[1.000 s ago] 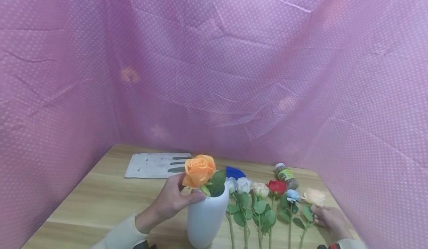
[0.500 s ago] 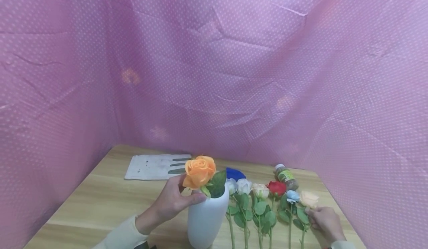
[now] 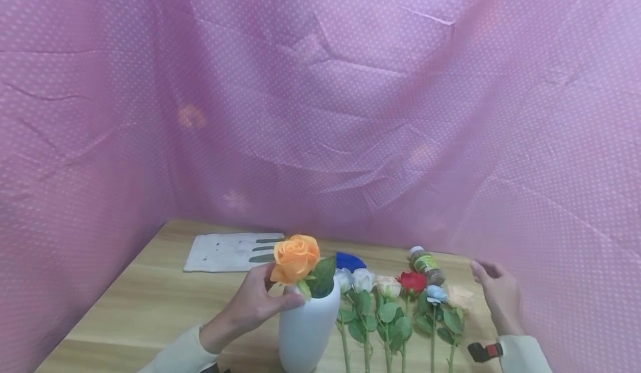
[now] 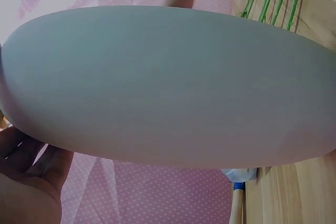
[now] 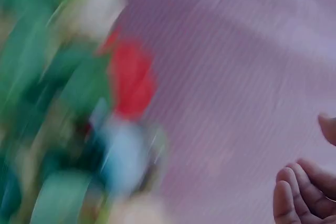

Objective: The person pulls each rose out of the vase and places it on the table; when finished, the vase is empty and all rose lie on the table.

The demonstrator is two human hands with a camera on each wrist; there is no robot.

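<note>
At the front centre of the head view stands a white vase [image 3: 307, 331], with an orange rose [image 3: 296, 259] and a dark green leaf rising from its mouth. My left hand [image 3: 252, 306] holds the vase by the rim, thumb in front and fingers partly hidden behind the rose. The vase fills most of the left wrist view. My right hand [image 3: 501, 295] is raised at the table's right side, holding nothing, thumb apart from the fingers. Nearest to it lies a cream rose [image 3: 459, 297], beside a light blue rose [image 3: 437, 294] and a red rose [image 3: 413, 281].
More pale roses [image 3: 363, 279] lie in the row right of the vase, stems toward me. Behind them are a blue object [image 3: 349, 260] and a bottle with a green label [image 3: 425, 264]. A whitish cloth [image 3: 220, 253] lies back left. A pink curtain [image 3: 320, 111] surrounds the table.
My right hand has let go of the cream rose and moved up and away from it. That rose has shifted slightly left, next to the blue one. My left hand stays on the vase.
</note>
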